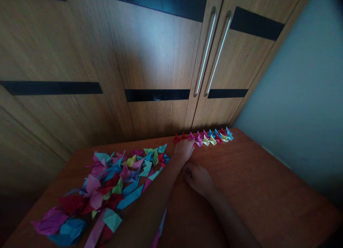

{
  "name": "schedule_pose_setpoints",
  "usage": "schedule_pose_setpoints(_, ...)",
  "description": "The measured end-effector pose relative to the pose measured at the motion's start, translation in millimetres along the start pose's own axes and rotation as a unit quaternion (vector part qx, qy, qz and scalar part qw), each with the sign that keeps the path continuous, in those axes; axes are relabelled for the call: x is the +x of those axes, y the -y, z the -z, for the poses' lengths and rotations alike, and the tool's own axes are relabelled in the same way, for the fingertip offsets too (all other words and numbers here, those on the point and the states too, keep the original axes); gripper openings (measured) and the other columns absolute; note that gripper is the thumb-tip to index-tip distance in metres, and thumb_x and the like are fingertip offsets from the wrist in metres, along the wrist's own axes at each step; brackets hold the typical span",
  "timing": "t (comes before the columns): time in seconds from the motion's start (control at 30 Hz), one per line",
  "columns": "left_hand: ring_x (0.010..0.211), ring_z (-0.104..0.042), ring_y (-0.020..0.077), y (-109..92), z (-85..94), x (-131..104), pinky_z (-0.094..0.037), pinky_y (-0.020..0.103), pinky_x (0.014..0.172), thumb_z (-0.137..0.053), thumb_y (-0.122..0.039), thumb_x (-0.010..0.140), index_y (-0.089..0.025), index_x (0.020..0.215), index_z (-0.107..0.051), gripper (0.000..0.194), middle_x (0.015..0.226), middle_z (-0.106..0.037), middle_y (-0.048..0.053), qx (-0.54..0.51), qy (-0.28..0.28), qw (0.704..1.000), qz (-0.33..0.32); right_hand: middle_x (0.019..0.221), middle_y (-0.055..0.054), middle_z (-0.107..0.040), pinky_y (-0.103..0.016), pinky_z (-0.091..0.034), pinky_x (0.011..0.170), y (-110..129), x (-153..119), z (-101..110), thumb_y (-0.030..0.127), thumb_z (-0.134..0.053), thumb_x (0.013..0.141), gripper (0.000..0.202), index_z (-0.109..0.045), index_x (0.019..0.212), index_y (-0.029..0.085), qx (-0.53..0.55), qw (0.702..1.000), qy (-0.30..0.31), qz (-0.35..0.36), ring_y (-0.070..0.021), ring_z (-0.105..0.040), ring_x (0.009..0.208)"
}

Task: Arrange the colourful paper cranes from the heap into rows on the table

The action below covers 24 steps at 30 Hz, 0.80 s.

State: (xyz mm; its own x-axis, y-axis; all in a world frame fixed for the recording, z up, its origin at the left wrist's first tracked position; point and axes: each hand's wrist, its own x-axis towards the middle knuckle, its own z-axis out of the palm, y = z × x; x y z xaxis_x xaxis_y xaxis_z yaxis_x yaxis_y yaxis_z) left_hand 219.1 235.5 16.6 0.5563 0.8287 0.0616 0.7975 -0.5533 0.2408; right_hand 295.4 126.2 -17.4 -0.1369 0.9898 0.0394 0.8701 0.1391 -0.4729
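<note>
My left hand (184,150) reaches to the near left end of two rows of small folded paper pieces (212,140). Its fingers are closed at a folded paper piece, mostly hidden, with a little red showing by the fingertips. Just behind the knuckles stand two red folded pieces (177,138). The rows run rightward in pink, yellow, blue and red, points upward. My right hand (198,178) rests curled on the table, nearer to me and a bit to the right, with nothing visible in it.
A loose heap of coloured folded papers (124,173) covers the left of the reddish-brown table (257,191), partly behind my left forearm. Wooden cabinet doors (158,59) with long metal handles (218,55) rise behind its back edge. A pale wall (297,109) stands to the right.
</note>
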Motion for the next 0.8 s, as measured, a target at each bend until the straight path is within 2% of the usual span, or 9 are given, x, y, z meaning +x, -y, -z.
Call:
schedule_pose_setpoints(0.17, 0.099, -0.062, 0.0213, 14, 24.3, -36, -0.048, 0.034, 0.084, -0.045, -0.025, 0.093, -0.022, 0.104, -0.061, 0.019, 0.105, -0.066, 0.008, 0.018, -0.024, 0.999, 0.024, 0.083, -0.001, -0.063, -0.022, -0.032, 0.062, 0, 0, -1, 0.016, -0.049, 0.082, 0.012, -0.058, 0.085, 0.022, -0.007, 1.0, -0.004, 0.003, -0.0138, -0.055, 0.073)
schedule_pose_setpoints(0.27, 0.094, -0.064, 0.023, 30, 41.2, -73, -0.048, 0.033, 0.079, -0.047, -0.024, 0.091, -0.022, 0.099, -0.062, 0.017, 0.101, -0.068, 0.008, 0.04, -0.029, 0.997, 0.052, 0.081, -0.002, -0.062, -0.023, -0.032, 0.064, 0, -1, -1, 0.017, -0.049, 0.083, 0.01, -0.058, 0.084, 0.021, -0.008, 1.0, -0.002, 0.005, -0.014, -0.054, 0.074)
schedule_pose_setpoints(0.47, 0.093, -0.064, 0.0245, 62, 69.3, -154, -0.046, 0.033, 0.076, -0.045, -0.027, 0.091, -0.025, 0.104, -0.061, 0.021, 0.102, -0.067, 0.007, 0.077, -0.04, 0.99, 0.116, 0.082, -0.001, -0.061, -0.022, -0.032, 0.063, -2, -1, -1, 0.02, -0.051, 0.084, 0.007, -0.058, 0.084, 0.021, -0.007, 1.0, 0.009, -0.001, -0.014, -0.054, 0.074)
schedule_pose_setpoints(0.63, 0.097, -0.063, 0.0242, 82, 71.0, -192, -0.046, 0.031, 0.074, -0.048, -0.026, 0.088, -0.027, 0.105, -0.062, 0.023, 0.109, -0.066, 0.006, 0.07, -0.028, 0.983, 0.168, 0.081, -0.001, -0.062, -0.022, -0.032, 0.061, -2, 0, -2, 0.02, -0.051, 0.084, 0.007, -0.057, 0.083, 0.021, -0.006, 1.0, 0.01, -0.001, -0.0131, -0.054, 0.072)
schedule_pose_setpoints(0.8, 0.096, -0.064, 0.0219, 84, 58.5, -197, -0.046, 0.03, 0.08, -0.049, -0.027, 0.087, -0.027, 0.106, -0.062, 0.023, 0.106, -0.068, 0.004, 0.037, -0.022, 0.988, 0.148, 0.08, 0.0, -0.062, -0.022, -0.033, 0.062, -3, 0, -3, 0.019, -0.051, 0.083, 0.007, -0.058, 0.084, 0.022, -0.005, 1.0, 0.009, -0.001, -0.0132, -0.054, 0.072)
